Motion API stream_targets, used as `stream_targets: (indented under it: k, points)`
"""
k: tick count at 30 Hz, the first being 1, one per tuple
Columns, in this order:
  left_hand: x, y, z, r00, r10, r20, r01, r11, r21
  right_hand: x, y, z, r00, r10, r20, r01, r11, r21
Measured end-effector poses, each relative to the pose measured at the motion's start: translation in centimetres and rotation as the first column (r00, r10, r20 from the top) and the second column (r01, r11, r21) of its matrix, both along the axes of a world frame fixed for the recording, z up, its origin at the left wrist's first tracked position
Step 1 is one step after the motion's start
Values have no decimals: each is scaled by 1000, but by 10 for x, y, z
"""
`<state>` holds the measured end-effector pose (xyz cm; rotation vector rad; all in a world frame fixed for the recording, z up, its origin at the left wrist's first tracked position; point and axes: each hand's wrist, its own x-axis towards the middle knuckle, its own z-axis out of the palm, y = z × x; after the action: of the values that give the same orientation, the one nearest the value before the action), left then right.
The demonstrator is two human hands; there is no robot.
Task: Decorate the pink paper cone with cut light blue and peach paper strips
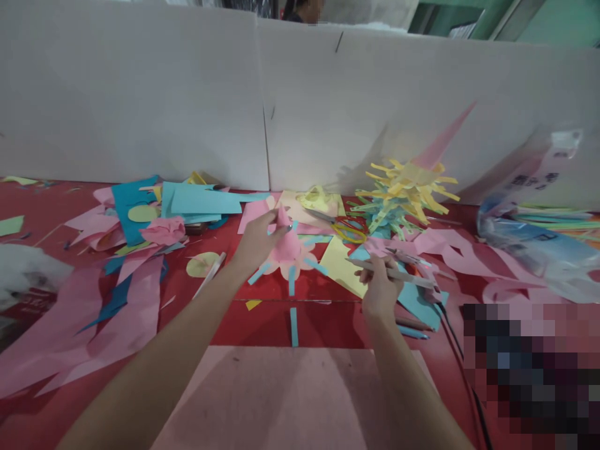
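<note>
A pink paper cone point(286, 245) stands on a scalloped, petal-edged paper base point(268, 264), with several light blue strips reaching outward. My left hand point(260, 232) is closed around the cone's upper part, thumb and fingers pinching near the tip. To the right, my right hand point(380, 286) grips a slim grey tool point(403, 274) with a pointed end facing left; its exact kind is unclear. A pink glue gun point(429, 275) with a black cord lies beside that hand. A loose blue paper strip point(294, 326) rests in front of the cone.
Yellow-handled scissors point(349, 231) lie behind. A fringed yellow-green paper piece point(398, 194) with a pink cone stands back right. Pink paper ribbons point(126, 319) and blue sheets point(201, 199) are at left. A plastic bag point(525, 219) sits right; a white panel point(140, 94) rises behind.
</note>
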<state>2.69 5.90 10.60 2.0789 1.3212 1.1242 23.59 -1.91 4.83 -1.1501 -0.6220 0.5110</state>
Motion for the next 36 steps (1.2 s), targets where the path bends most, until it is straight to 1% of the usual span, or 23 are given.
stream_targets:
  k: [2, 3, 5, 7, 8, 10, 12, 14, 15, 17, 20, 23, 25, 28, 32, 36]
  points:
    - [-1, -6, -14, 1000, -26, 18, 27, 999, -40, -6, -3, 1, 999, 3, 47, -3, 1000, -3]
    - [-3, -10, -21, 1000, -11, 27, 12, 999, -34, -11, -6, 1, 997, 15, 77, -14, 1000, -7]
    - [-11, -20, -32, 997, 67, 31, -67, 998, -2, -23, -10, 2, 987, 63, 146, -58, 998, -35]
    - [-20, -31, -43, 993, 122, 1, -122, 992, 25, -37, -12, 1, 964, 148, 223, -130, 987, -95]
    - [-24, -36, -49, 993, 117, -28, -116, 993, 36, -44, -13, 0, 944, 203, 259, -174, 976, -130]
    - [-29, -44, -60, 993, 58, -106, -54, 998, 39, -57, -11, -3, 894, 318, 316, -267, 944, -196]
    - [-30, -49, -71, 981, -4, -194, 6, 1000, 13, -65, -7, -9, 836, 427, 345, -356, 900, -249]
    - [-29, -52, -77, 960, -26, -277, 24, 1000, -11, -68, -3, -14, 784, 505, 362, -413, 859, -303]
    - [-29, -53, -79, 950, -24, -312, 19, 1000, -18, -69, -1, -16, 767, 526, 367, -423, 845, -328]
    - [-27, -54, -80, 935, -5, -354, -4, 1000, -24, -69, 1, -19, 760, 531, 374, -408, 838, -362]
    - [-27, -54, -79, 931, 6, -365, -20, 999, -36, -69, 2, -20, 774, 505, 382, -366, 849, -380]
    - [-27, -54, -79, 933, 5, -359, -25, 998, -51, -68, 2, -21, 753, 530, 389, -376, 832, -407]
    - [-28, -54, -79, 935, 3, -355, -25, 998, -58, -68, 2, -24, 759, 524, 387, -369, 835, -408]
    - [-28, -54, -79, 935, 3, -354, -26, 998, -58, -67, 1, -26, 779, 495, 385, -353, 854, -382]
    - [-28, -54, -78, 936, 0, -352, -24, 998, -65, -68, 0, -27, 742, 542, 395, -385, 826, -411]
    - [-29, -54, -80, 937, -5, -349, -17, 998, -61, -68, -1, -26, 763, 515, 390, -366, 842, -396]
